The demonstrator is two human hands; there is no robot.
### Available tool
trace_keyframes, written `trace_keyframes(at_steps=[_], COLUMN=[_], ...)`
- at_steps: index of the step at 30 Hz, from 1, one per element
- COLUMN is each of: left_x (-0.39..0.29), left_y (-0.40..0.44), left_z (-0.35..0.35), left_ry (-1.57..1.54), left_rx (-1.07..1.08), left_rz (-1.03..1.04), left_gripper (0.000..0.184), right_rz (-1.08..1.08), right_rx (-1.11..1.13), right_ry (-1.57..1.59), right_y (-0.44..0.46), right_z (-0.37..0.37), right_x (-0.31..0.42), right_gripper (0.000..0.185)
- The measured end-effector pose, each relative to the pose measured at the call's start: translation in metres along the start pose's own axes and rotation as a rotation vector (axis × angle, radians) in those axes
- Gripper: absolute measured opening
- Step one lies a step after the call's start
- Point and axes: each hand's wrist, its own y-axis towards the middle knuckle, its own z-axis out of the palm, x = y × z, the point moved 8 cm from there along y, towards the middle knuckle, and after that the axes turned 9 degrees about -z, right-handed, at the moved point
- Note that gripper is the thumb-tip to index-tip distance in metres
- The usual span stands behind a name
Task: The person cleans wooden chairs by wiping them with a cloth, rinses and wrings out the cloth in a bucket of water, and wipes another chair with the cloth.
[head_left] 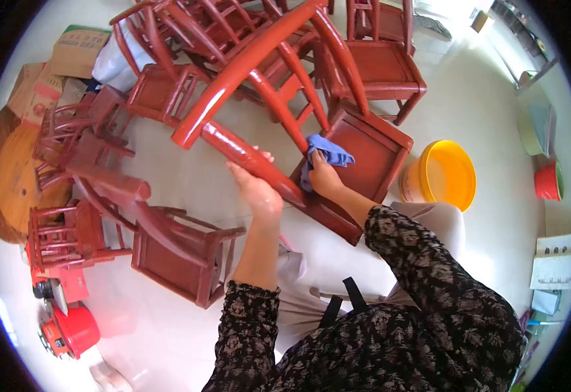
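Note:
A glossy red-brown wooden chair (364, 153) stands right in front of me, with its backrest rising toward the camera. My left hand (259, 189) is wrapped around the chair's near back post, its fingertips showing on the far side. Bunched in my right hand (325, 175) is a damp-looking blue cloth (330, 151). The right fingers are closed on it and press it against the lower end of a backrest slat, just above the seat. Part of the cloth hangs down beside the slat.
A yellow bucket (452, 176) stands right of the chair. Several similar chairs crowd the back and left, one wooden chair (174, 251) close by. Further left are a round wooden tabletop (4, 176), cardboard boxes (80, 49) and a red tub (80, 330). A red bucket (548, 181) is far right.

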Motion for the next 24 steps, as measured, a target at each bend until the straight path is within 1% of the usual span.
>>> trace_keyframes(at_steps=[1,2,3,4,5,6,8,9,10,12,13,14,15,16,17,18,19,20,22,23,24], left_x=[-0.001,-0.003,-0.002,-0.002,-0.002,-0.002,0.006,0.006,-0.001,-0.008,-0.008,-0.007,0.002,0.006,0.007,0.001,-0.005,-0.009,-0.016,-0.015,-0.014], left_y=[0.000,-0.003,-0.004,-0.004,-0.005,-0.003,0.003,0.002,-0.001,-0.010,-0.011,-0.005,0.004,0.004,0.005,0.002,-0.001,-0.002,-0.002,-0.004,-0.002], left_z=[0.001,-0.001,-0.001,0.001,-0.001,-0.009,-0.017,-0.019,-0.016,-0.011,-0.011,-0.015,-0.019,-0.019,-0.027,-0.018,-0.009,-0.008,-0.009,-0.006,-0.006], left_ry=[-0.001,-0.006,-0.009,-0.014,-0.041,-0.051,-0.015,-0.025,-0.031,-0.029,-0.019,-0.025,-0.022,-0.019,-0.024,-0.157,-0.288,-0.290,-0.284,-0.322,-0.322], left_rx=[0.057,0.052,0.060,0.071,0.099,0.098,0.172,0.133,0.131,0.075,0.086,0.083,0.150,0.211,0.198,0.297,0.396,0.389,0.333,0.354,0.357], left_rz=[0.017,0.028,-0.004,-0.034,-0.030,-0.014,-0.081,-0.109,-0.100,-0.179,-0.202,-0.206,-0.250,-0.299,-0.313,-0.373,-0.430,-0.434,-0.397,-0.467,-0.476], left_gripper=[0.049,0.049,0.046,0.043,0.035,0.035,0.036,0.032,0.032,0.031,0.032,0.032,0.042,0.051,0.051,0.059,0.067,0.067,0.079,0.081,0.081], right_rz=[0.350,0.694,0.756,0.739,0.776,0.806,0.555,0.284,0.031,-0.168,-0.172,-0.135,-0.097,-0.094,-0.075,-0.060,-0.105,-0.103,-0.102,-0.080,-0.073], right_rx=[0.173,0.358,0.442,0.441,0.245,0.047,-0.290,-0.358,-0.418,-0.570,-0.565,-0.588,-0.599,-0.579,-0.545,-0.519,-0.497,-0.489,-0.435,-0.430,-0.425], right_ry=[0.687,1.370,1.652,1.646,1.708,1.765,1.893,1.702,1.496,1.383,1.381,1.132,0.885,0.893,0.863,0.829,0.712,0.718,0.711,0.773,0.768], right_y=[-0.008,-0.020,-0.015,-0.008,0.002,0.011,0.050,0.076,0.100,0.136,0.152,0.162,0.164,0.159,0.152,0.148,0.136,0.123,0.096,0.082,0.068], right_z=[0.010,0.014,-0.015,-0.036,-0.057,-0.077,-0.125,-0.171,-0.212,-0.244,-0.242,-0.241,-0.240,-0.233,-0.223,-0.215,-0.215,-0.210,-0.191,-0.177,-0.172], right_x=[-0.017,-0.011,-0.007,-0.011,-0.021,-0.032,-0.048,-0.058,-0.061,-0.054,-0.049,-0.045,-0.038,-0.030,-0.022,-0.017,-0.008,-0.005,-0.002,-0.004,-0.002], right_gripper=[0.025,0.022,0.027,0.027,0.026,0.025,0.024,0.022,0.021,0.020,0.020,0.021,0.022,0.022,0.024,0.028,0.028,0.028,0.024,0.025,0.025])
